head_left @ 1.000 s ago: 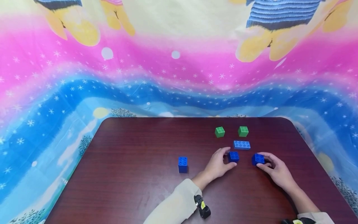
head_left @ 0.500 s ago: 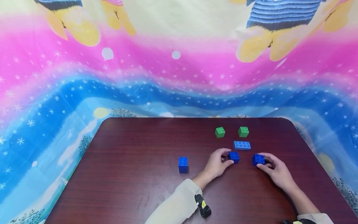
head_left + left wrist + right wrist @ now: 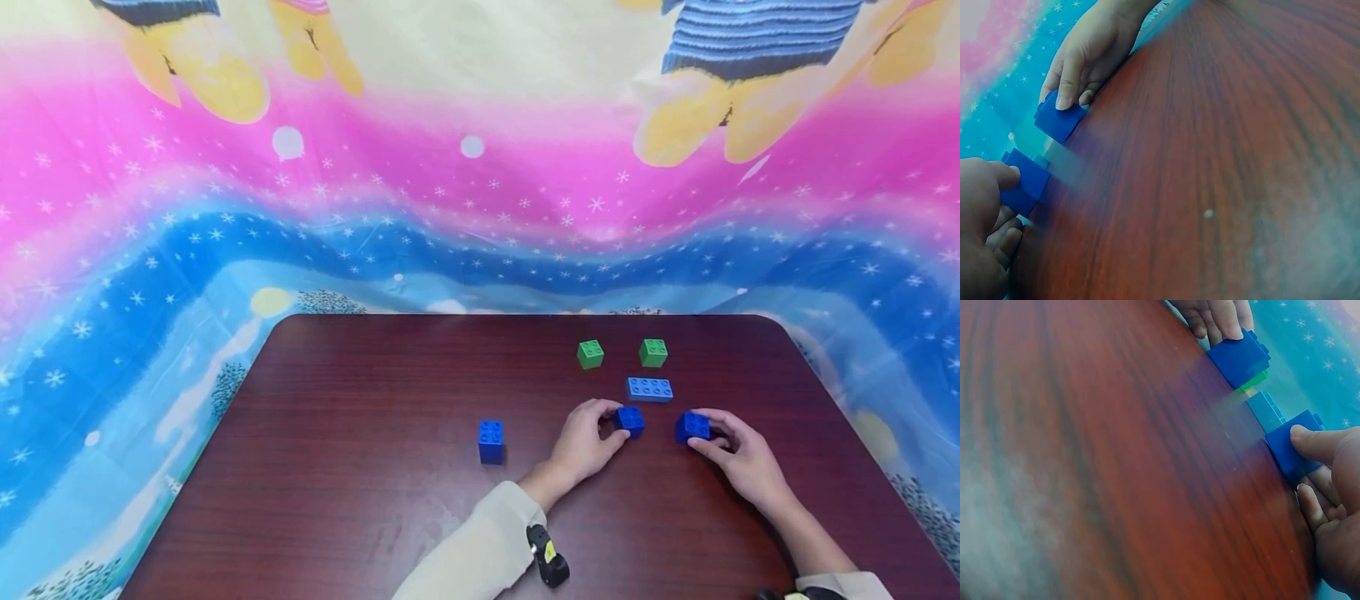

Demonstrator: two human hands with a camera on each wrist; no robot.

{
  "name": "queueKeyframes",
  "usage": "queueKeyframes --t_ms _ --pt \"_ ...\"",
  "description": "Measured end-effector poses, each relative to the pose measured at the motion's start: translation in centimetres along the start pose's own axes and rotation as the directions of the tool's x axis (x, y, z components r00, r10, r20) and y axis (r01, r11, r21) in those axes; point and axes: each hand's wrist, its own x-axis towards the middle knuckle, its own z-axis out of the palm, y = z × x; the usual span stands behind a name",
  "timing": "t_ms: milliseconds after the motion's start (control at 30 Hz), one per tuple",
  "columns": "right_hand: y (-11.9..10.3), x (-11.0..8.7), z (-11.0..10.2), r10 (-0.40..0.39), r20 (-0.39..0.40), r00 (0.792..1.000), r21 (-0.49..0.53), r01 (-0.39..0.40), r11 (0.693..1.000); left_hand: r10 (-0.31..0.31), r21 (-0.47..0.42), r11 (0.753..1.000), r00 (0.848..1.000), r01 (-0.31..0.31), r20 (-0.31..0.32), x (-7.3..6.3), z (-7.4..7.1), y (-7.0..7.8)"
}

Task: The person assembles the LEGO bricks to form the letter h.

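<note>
Between thumb and fingers, my left hand point(image 3: 585, 440) pinches a dark blue building block point(image 3: 631, 422) that sits slightly turned on the table. To its right, my right hand point(image 3: 741, 454) pinches a second dark blue block point(image 3: 692, 427) by its near and far sides. A short gap separates the two blocks. In the left wrist view the left thumb presses the face of its block point(image 3: 1025, 184); the right wrist view shows the right thumb likewise on its block point(image 3: 1294, 445). Just behind them lies a lighter blue long block point(image 3: 649, 389).
Two green blocks point(image 3: 590, 354) stand farther back on the dark red-brown table point(image 3: 337, 417). Another dark blue block point(image 3: 491, 442) stands left of the left hand. A patterned pink and blue cloth point(image 3: 450, 208) hangs behind the table.
My left thumb has closed onto the left block, which has turned a little and shifted slightly right. The right hand and its block stay nearly still.
</note>
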Motion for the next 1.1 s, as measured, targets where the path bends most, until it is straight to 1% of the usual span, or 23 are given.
queueKeyframes --t_ms 167,400,633,767,967,1100 --pt "0.0 0.0 0.0 0.009 0.002 1.000 0.001 -0.009 1.000 0.023 0.101 0.995 1.000 -0.024 0.008 -0.2 0.1 0.3" --pt "-0.1 0.1 -0.1 0.020 0.006 1.000 0.019 -0.020 1.000 0.028 0.143 0.989 1.000 -0.027 -0.008 -0.4 0.3 0.3" --pt "-0.1 0.2 -0.3 0.016 0.025 1.000 0.028 -0.017 0.999 0.056 0.137 0.989 0.998 -0.055 0.000 -0.4 0.2 0.0" --pt "-0.5 0.2 -0.4 0.005 0.038 0.999 0.027 -0.006 1.000 0.058 0.138 0.989 0.998 -0.060 0.020 -0.6 -0.1 -0.2" --pt "-1.9 0.1 -0.4 -0.032 0.053 0.998 0.016 0.031 0.999 0.041 0.143 0.989 0.997 -0.049 0.061 -1.0 -0.6 -0.1" --pt "-3.0 0.1 -0.3 -0.057 0.076 0.995 0.033 0.055 0.998 0.036 0.143 0.989 0.996 -0.048 0.085 -1.3 -1.0 -0.1"
